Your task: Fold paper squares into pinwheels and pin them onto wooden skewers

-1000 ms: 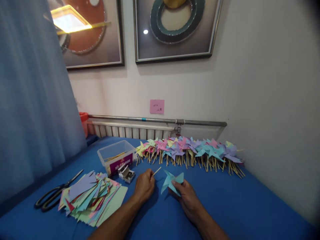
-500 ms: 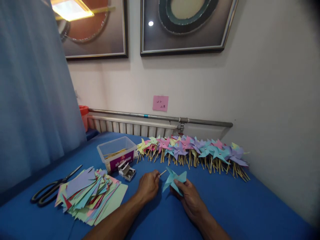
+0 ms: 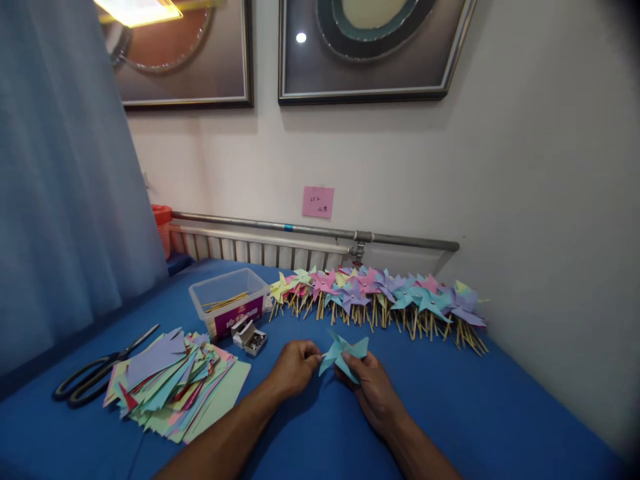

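My right hand (image 3: pixel 373 387) pinches a teal paper pinwheel (image 3: pixel 344 353) just above the blue table. My left hand (image 3: pixel 294 365) is closed on a thin wooden stick whose tip meets the pinwheel's left side; most of the stick is hidden in my fingers. Both hands sit close together near the table's middle.
A long row of finished pinwheels (image 3: pixel 380 297) on sticks lies along the wall. A clear plastic box (image 3: pixel 229 307) with sticks, a small open box of pins (image 3: pixel 253 339), a stack of coloured paper squares (image 3: pixel 173 383) and black scissors (image 3: pixel 95 373) lie to the left. A curtain hangs at left.
My left hand has brought the stick rightward until its tip reaches the pinwheel; the gap between the hands has closed. The view has shifted slightly.
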Available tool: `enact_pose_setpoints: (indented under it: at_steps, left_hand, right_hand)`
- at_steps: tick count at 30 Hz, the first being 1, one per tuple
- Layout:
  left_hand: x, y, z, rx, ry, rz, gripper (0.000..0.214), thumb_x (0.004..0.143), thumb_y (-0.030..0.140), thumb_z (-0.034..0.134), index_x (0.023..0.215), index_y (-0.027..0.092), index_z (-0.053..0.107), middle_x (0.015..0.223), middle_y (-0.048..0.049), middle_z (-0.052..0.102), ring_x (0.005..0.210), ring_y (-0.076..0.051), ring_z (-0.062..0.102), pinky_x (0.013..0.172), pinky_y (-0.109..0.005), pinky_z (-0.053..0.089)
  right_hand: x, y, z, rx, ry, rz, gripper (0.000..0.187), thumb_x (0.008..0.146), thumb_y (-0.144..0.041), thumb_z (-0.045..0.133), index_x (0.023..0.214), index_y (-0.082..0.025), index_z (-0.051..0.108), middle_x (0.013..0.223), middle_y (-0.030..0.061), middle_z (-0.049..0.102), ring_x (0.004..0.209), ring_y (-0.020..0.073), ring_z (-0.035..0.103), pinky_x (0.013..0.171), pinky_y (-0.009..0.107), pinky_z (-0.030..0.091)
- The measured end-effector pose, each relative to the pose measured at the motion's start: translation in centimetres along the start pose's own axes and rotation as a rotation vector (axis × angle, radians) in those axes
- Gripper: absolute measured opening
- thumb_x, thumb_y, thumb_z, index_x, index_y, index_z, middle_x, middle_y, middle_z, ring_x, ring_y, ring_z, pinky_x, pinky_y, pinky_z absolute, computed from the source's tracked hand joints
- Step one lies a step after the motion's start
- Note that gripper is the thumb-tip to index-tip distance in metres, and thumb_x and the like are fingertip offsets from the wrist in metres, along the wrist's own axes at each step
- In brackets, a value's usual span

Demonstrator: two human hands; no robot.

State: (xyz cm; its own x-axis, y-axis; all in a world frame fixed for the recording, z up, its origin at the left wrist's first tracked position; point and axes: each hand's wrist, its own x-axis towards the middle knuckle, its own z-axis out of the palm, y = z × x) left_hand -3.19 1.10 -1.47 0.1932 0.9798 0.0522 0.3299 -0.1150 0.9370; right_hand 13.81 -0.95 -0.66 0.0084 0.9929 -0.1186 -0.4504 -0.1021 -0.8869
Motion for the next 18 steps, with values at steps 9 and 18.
enact_pose_setpoints:
  at_steps: [9,18]
  left_hand:
    - [0.2,0.5,-0.9,0.103,0.177,0.020,0.017,0.086,0.025,0.051,0.073,0.018,0.060,0.062,0.0017,0.058,0.059,-0.012,0.052,0.056,-0.022,0.033]
    - [0.9,0.8,-3.5,-0.367,0.057,-0.308,0.013,0.089,0.026,0.047,0.080,0.018,0.051,0.063,-0.0002,0.063,0.044,-0.010,0.056,0.044,-0.020,0.037]
  right_hand:
    - [0.3,0.3,-0.2,0.003,0.012,-0.003,0.038,0.054,-0.035,0.093,0.079,-0.019,0.071,0.074,-0.0007,0.071,0.067,0.0150,0.063,0.067,0.029,0.054]
    - [0.1,-0.3,-0.1,0.016,0.038,0.041,0.036,0.053,-0.033,0.094,0.078,-0.019,0.072,0.077,-0.0002,0.071,0.073,0.0161,0.063,0.070,0.030,0.056]
